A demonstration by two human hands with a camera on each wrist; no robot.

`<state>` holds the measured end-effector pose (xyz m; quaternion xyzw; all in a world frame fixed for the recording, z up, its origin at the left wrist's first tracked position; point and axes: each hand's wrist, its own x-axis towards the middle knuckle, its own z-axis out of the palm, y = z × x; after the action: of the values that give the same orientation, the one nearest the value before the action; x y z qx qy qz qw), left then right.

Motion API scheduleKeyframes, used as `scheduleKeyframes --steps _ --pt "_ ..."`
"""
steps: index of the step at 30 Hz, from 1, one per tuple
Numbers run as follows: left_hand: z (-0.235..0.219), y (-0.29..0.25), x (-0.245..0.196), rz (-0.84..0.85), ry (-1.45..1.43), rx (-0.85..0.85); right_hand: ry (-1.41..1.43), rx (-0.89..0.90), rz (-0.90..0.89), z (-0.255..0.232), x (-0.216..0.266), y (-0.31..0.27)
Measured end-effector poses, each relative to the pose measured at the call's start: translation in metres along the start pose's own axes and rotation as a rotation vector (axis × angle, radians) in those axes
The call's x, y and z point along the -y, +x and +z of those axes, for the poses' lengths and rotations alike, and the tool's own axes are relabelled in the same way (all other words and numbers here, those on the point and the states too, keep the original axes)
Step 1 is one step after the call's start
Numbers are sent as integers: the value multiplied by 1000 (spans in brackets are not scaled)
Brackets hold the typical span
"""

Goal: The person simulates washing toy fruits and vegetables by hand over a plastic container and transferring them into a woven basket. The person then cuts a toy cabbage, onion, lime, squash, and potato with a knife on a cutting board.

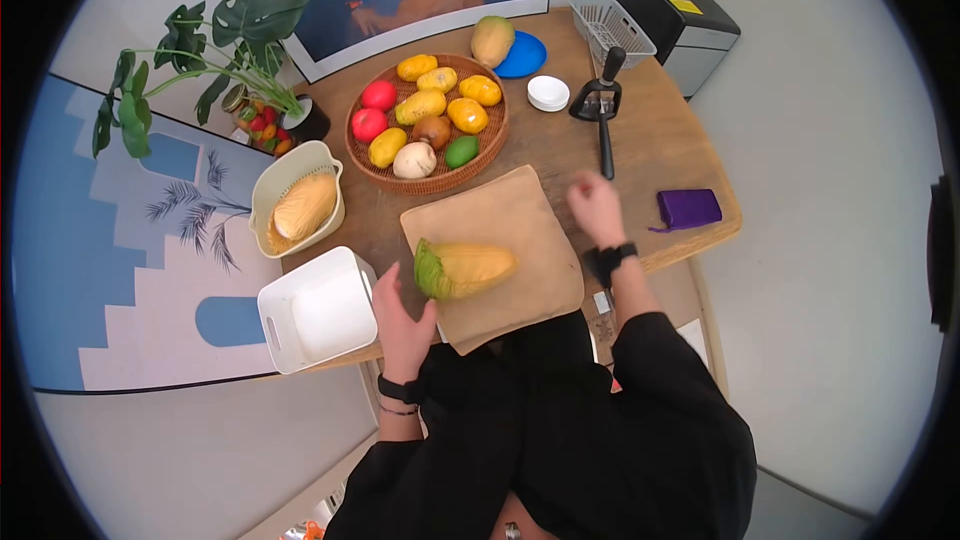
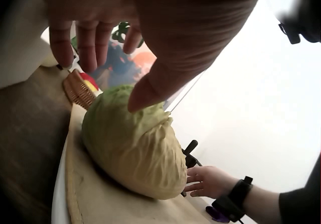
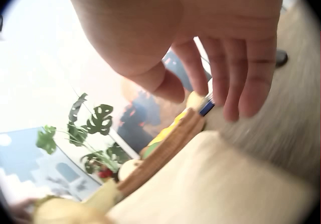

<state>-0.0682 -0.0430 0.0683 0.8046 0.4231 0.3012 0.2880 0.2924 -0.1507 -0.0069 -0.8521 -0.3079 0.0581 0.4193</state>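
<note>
A napa cabbage, yellow with a green leafy end, lies on its side on a tan cutting board. My left hand is just left of its green end, with fingers apart and nothing held. In the left wrist view the thumb overlaps the top of the cabbage. Over the table right of the board is my right hand, slightly blurred. Its fingers hang loosely bent and hold nothing, as the right wrist view shows.
A wicker basket of mangoes and other fruit stands behind the board. At left are a white bin and a cream basket holding a pale yellow vegetable. A black-handled tool and purple pouch lie to the right.
</note>
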Motion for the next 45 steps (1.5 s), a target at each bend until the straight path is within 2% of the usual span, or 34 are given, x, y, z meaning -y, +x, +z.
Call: scheduleKeyframes --steps 1,2,4,5,6,9,10,11,14,17,19,20,22,24,26,27,29,30,32,35,38,39,41,44,45 --pt "-2 3 -9 282 140 -40 -198 -94 42 -11 -4 18" --pt "1 5 -13 291 134 -46 -241 -163 102 -18 -6 33" --pt "7 11 -18 484 208 221 -311 -235 135 -17 -20 62" --pt "16 15 -11 534 250 276 -378 -188 181 -16 -25 74" --pt "21 18 -10 544 249 262 -444 -142 223 -14 -32 84" --pt "32 30 -10 509 172 242 -363 -93 220 -3 -55 106" --pt "37 33 -8 465 130 174 -338 -73 221 -3 -57 109" --pt "41 34 -4 418 87 109 -311 -106 190 -2 -62 109" --pt "48 39 2 428 131 108 -246 -120 157 -14 -56 99" --pt "53 39 -1 400 166 105 -315 -15 161 -40 -52 59" --pt "54 41 0 383 139 94 -382 58 148 -67 -56 12" --pt "56 42 0 375 123 74 -370 40 130 -87 -46 -19" --pt "58 40 4 391 106 41 -259 -15 101 -126 -35 -81" --pt "61 41 11 397 106 0 -70 -10 281 -151 -62 -132" --pt "68 45 19 385 -70 -10 457 -33 437 -176 -38 -172" --pt "66 49 20 364 -63 0 451 -16 452 -181 -21 -174" --pt "60 55 18 545 80 97 605 -89 291 -178 10 -173" --pt "55 55 12 541 80 122 602 -92 316 -171 17 -171" --pt "47 59 -3 534 335 224 791 -91 324 -160 27 -151" --pt "43 62 -6 534 460 271 667 -77 238 -127 0 -128" --pt "50 73 1 486 412 303 794 -79 291 -92 38 -118" --pt "48 76 -3 474 417 290 723 -15 211 -84 41 -118" --pt "46 81 -11 427 397 359 694 32 194 -68 48 -124" --pt "31 75 -29 404 276 327 613 62 174 -51 46 -143" --pt "27 73 -34 406 275 330 626 152 187 -46 45 -150"
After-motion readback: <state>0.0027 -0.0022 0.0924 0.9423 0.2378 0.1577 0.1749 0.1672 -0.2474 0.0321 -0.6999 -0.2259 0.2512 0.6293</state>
